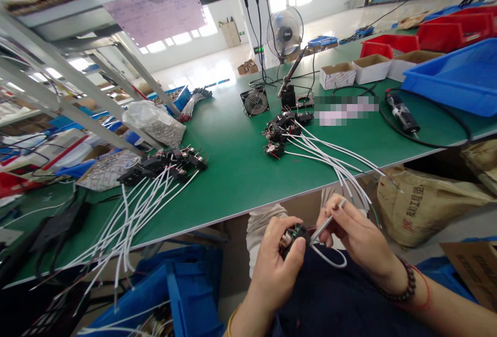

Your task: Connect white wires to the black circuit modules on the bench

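Over my lap, my left hand [275, 254] grips a small black plastic part [297, 234] with a silvery round component and bits of green wiring or circuit board inside. From it a white cable [330, 260] loops out below my right hand. My right hand [349, 233] pinches a slim silver metal tool [326, 224] like a pen, its lower end at the side of the black part. Whether the tool touches it I cannot tell. Similar black parts with white cables lie in a right pile [285, 127] and a left pile [171, 166] on the green table [229, 166].
A soldering iron [291, 73] stands in its holder beside a small black fan [255, 101]. An electric screwdriver [402, 112], white boxes [337, 75] and a blue tray [454, 75] sit at right. Metal shelf posts rise at left. Below the table is a blue bin [194, 290].
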`<state>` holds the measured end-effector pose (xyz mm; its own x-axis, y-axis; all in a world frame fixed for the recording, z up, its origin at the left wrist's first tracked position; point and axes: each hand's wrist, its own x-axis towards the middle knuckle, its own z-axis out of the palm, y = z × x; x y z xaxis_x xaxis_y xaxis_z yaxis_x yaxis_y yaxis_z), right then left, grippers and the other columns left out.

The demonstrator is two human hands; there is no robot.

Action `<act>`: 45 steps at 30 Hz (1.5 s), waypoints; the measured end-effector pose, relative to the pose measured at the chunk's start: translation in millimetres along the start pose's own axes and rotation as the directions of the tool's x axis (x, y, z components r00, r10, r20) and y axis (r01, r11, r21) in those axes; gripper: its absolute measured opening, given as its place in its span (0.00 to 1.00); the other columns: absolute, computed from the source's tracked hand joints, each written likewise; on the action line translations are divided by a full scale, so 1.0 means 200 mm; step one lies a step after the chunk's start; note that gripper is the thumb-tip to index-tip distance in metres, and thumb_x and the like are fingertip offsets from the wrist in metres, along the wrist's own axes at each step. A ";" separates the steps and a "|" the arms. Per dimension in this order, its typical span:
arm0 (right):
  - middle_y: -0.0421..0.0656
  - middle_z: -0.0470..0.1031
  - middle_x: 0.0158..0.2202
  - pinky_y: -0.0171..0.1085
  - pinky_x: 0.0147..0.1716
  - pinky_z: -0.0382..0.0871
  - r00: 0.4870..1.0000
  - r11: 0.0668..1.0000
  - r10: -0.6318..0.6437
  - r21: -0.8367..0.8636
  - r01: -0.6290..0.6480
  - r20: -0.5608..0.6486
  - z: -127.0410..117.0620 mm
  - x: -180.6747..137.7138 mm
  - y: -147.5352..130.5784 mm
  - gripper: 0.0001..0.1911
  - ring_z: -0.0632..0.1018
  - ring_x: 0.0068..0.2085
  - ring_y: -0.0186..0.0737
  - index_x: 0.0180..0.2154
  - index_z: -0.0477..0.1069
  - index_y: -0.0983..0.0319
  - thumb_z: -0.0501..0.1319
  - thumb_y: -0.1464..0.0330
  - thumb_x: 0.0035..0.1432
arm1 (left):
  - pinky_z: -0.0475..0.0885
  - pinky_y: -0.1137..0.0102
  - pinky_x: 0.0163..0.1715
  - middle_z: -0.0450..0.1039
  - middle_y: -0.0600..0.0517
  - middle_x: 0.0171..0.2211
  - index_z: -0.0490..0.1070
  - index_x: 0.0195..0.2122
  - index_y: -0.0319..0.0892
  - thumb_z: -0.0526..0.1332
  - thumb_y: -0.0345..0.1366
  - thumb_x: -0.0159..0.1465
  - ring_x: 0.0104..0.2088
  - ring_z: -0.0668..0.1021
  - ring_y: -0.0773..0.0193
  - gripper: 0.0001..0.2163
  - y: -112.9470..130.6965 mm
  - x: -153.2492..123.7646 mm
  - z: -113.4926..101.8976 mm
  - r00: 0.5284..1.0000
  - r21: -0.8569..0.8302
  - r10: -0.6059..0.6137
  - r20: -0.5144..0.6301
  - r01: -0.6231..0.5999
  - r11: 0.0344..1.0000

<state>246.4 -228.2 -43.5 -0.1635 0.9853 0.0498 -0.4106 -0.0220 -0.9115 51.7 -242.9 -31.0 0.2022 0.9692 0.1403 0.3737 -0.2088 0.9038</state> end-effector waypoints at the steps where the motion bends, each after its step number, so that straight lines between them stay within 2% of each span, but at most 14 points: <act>1: 0.40 0.76 0.27 0.30 0.24 0.72 0.993 0.987 0.117 0.112 -0.117 0.006 0.00 0.02 0.02 0.25 0.76 0.24 0.36 0.35 0.69 0.59 0.68 0.46 0.69 | 0.72 0.62 0.48 0.78 0.48 0.43 0.78 0.52 0.46 0.61 0.47 0.72 0.45 0.79 0.54 0.15 0.00 0.00 0.00 1.000 -0.030 0.031 0.007 -0.031 0.999; 3: 0.40 0.75 0.25 0.29 0.19 0.68 0.978 0.959 0.208 0.191 -0.210 0.028 -0.01 0.05 0.04 0.27 0.74 0.21 0.36 0.34 0.69 0.60 0.72 0.45 0.64 | 0.72 0.63 0.46 0.77 0.48 0.43 0.78 0.53 0.46 0.61 0.49 0.72 0.44 0.79 0.54 0.16 -0.01 0.00 0.00 0.998 -0.077 0.069 0.015 -0.067 0.995; 6: 0.40 0.76 0.25 0.29 0.22 0.70 0.984 0.966 0.176 0.191 -0.174 0.005 -0.01 0.04 0.03 0.27 0.75 0.23 0.35 0.34 0.69 0.60 0.71 0.45 0.66 | 0.72 0.64 0.46 0.78 0.48 0.45 0.78 0.52 0.46 0.60 0.49 0.73 0.46 0.79 0.54 0.16 -0.01 -0.01 0.00 0.998 -0.112 0.056 0.021 -0.054 0.992; 10: 0.39 0.78 0.31 0.30 0.32 0.75 0.988 0.987 -0.145 -0.074 0.141 -0.043 -0.02 -0.03 -0.05 0.19 0.78 0.30 0.35 0.38 0.70 0.58 0.60 0.52 0.79 | 0.71 0.63 0.50 0.78 0.48 0.45 0.78 0.52 0.46 0.60 0.45 0.73 0.47 0.79 0.54 0.13 0.00 0.00 -0.01 1.000 -0.067 0.010 -0.024 -0.012 0.998; 15: 0.39 0.76 0.36 0.31 0.36 0.75 0.922 0.843 -0.368 -0.376 0.385 0.119 0.01 -0.10 -0.07 0.13 0.79 0.33 0.34 0.44 0.70 0.56 0.54 0.59 0.83 | 0.71 0.62 0.47 0.77 0.48 0.43 0.78 0.51 0.46 0.61 0.45 0.72 0.45 0.78 0.53 0.13 0.01 -0.01 -0.01 1.000 0.011 -0.010 -0.024 0.010 1.000; 17: 0.39 0.76 0.35 0.31 0.36 0.75 0.932 0.864 -0.346 -0.349 0.362 0.110 0.01 -0.09 -0.06 0.14 0.79 0.33 0.34 0.43 0.71 0.56 0.55 0.58 0.83 | 0.71 0.62 0.47 0.77 0.48 0.43 0.78 0.51 0.46 0.61 0.45 0.72 0.44 0.78 0.54 0.13 0.00 -0.01 -0.01 1.000 0.006 -0.003 -0.012 0.003 1.000; 20: 0.40 0.78 0.33 0.31 0.32 0.76 0.988 0.981 -0.153 -0.113 0.156 0.037 0.00 -0.06 -0.03 0.18 0.80 0.30 0.36 0.40 0.71 0.58 0.57 0.54 0.81 | 0.72 0.62 0.45 0.76 0.48 0.41 0.78 0.51 0.45 0.60 0.47 0.72 0.42 0.78 0.54 0.15 0.00 -0.01 -0.01 1.000 -0.014 0.029 0.003 -0.029 0.999; 24: 0.41 0.79 0.30 0.31 0.25 0.74 0.999 0.992 0.040 0.121 -0.041 0.012 -0.01 -0.02 -0.01 0.23 0.79 0.26 0.37 0.36 0.69 0.59 0.64 0.48 0.74 | 0.72 0.62 0.46 0.75 0.48 0.41 0.78 0.52 0.44 0.60 0.49 0.72 0.43 0.78 0.53 0.17 0.00 -0.01 -0.01 0.999 -0.039 0.045 0.018 -0.044 0.998; 26: 0.42 0.79 0.30 0.32 0.26 0.75 1.000 0.998 0.012 0.066 -0.012 -0.004 0.00 -0.02 -0.02 0.22 0.79 0.26 0.38 0.36 0.70 0.59 0.63 0.49 0.75 | 0.72 0.62 0.47 0.76 0.47 0.42 0.78 0.52 0.44 0.59 0.48 0.73 0.45 0.79 0.53 0.16 0.01 -0.01 -0.01 0.999 -0.053 0.025 0.024 -0.023 0.998; 28: 0.41 0.78 0.31 0.34 0.29 0.76 0.992 0.990 -0.125 -0.070 0.124 -0.021 0.00 -0.04 -0.05 0.19 0.79 0.28 0.39 0.38 0.70 0.58 0.59 0.53 0.79 | 0.72 0.62 0.49 0.77 0.47 0.44 0.77 0.52 0.45 0.59 0.47 0.73 0.46 0.79 0.53 0.15 0.01 0.00 -0.01 1.000 -0.049 0.006 0.009 -0.006 0.999; 32: 0.40 0.77 0.35 0.34 0.33 0.75 0.909 0.827 -0.408 -0.390 0.405 0.080 0.00 -0.08 -0.11 0.12 0.79 0.31 0.37 0.44 0.68 0.55 0.52 0.61 0.84 | 0.71 0.61 0.51 0.78 0.47 0.46 0.78 0.51 0.45 0.59 0.45 0.73 0.49 0.79 0.53 0.13 0.01 0.00 -0.01 0.999 0.009 -0.031 -0.031 0.031 0.999; 38: 0.43 0.79 0.38 0.37 0.38 0.75 0.792 0.458 -0.516 -0.677 0.576 0.325 0.03 -0.10 -0.11 0.11 0.82 0.37 0.41 0.47 0.67 0.56 0.51 0.61 0.83 | 0.73 0.59 0.50 0.79 0.46 0.47 0.78 0.51 0.45 0.61 0.45 0.71 0.49 0.79 0.51 0.13 0.00 -0.01 0.00 0.995 0.052 -0.076 -0.062 0.080 0.995; 40: 0.41 0.78 0.36 0.36 0.36 0.74 0.812 0.504 -0.492 -0.658 0.559 0.313 0.02 -0.10 -0.10 0.12 0.81 0.34 0.39 0.46 0.68 0.56 0.50 0.61 0.84 | 0.73 0.59 0.49 0.79 0.46 0.46 0.78 0.50 0.45 0.61 0.45 0.71 0.47 0.80 0.51 0.13 0.00 0.00 0.00 0.996 0.057 -0.069 -0.048 0.072 0.996; 45: 0.38 0.76 0.35 0.32 0.33 0.75 0.942 0.840 -0.318 -0.428 0.333 0.108 0.00 -0.08 -0.07 0.15 0.79 0.31 0.36 0.43 0.70 0.56 0.51 0.60 0.84 | 0.73 0.61 0.44 0.78 0.47 0.41 0.79 0.50 0.45 0.60 0.46 0.71 0.42 0.79 0.53 0.14 0.01 0.00 0.00 1.000 0.050 -0.027 -0.014 0.028 0.998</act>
<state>254.1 -244.3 -31.5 -0.1204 0.9167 0.3809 -0.0153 0.3819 -0.9241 51.9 -243.4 -28.0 0.1794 0.9763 0.1211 0.4239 -0.1878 0.8860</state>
